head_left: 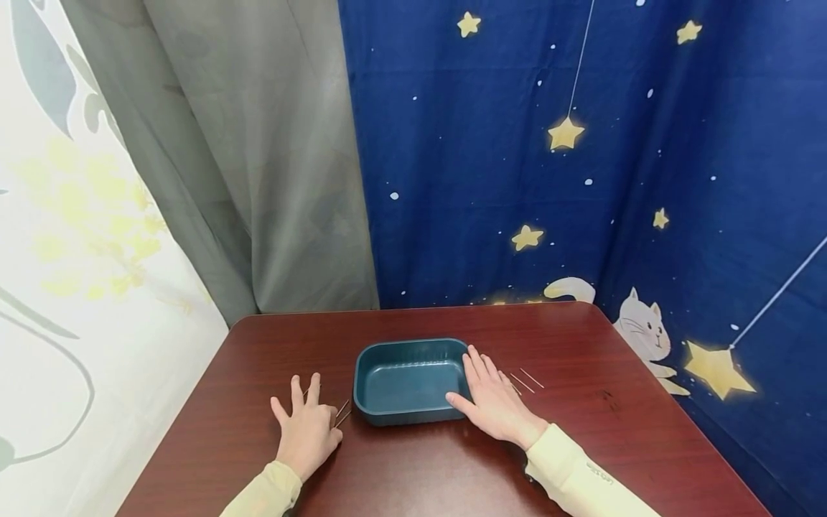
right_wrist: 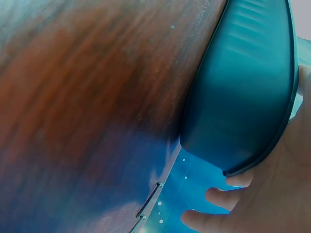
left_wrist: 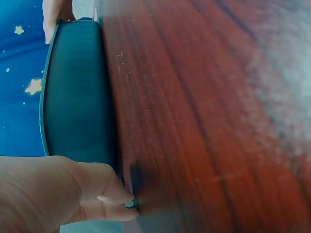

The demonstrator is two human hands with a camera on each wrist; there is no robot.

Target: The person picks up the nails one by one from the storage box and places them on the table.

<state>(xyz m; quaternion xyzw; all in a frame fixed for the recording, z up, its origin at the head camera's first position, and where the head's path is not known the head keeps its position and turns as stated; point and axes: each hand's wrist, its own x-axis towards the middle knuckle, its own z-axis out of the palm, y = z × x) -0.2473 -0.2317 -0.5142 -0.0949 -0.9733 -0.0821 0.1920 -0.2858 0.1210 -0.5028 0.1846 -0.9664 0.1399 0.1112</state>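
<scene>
A dark teal rectangular tray [head_left: 413,415] sits on the table between the hands. My left hand [head_left: 306,434] is just left of it, thumb and forefinger pinching a thin metal rod [head_left: 343,418] while the other fingers spread out. In the left wrist view, a small silvery rod end [left_wrist: 129,204] shows between the fingertips, low beside the tray's wall [left_wrist: 80,97]. Another thin rod [head_left: 343,408] lies close to that forefinger. My right hand [head_left: 497,406] rests over the tray's right rim, fingers extended and thumb at the near right corner.
Several thin rods [head_left: 533,378] lie on the reddish-brown table [head_left: 413,474] to the right of my right hand. Behind the table's far edge hang a grey curtain [head_left: 304,179] and a blue curtain with stars [head_left: 452,179]. A white patterned curtain [head_left: 77,323] hangs at left.
</scene>
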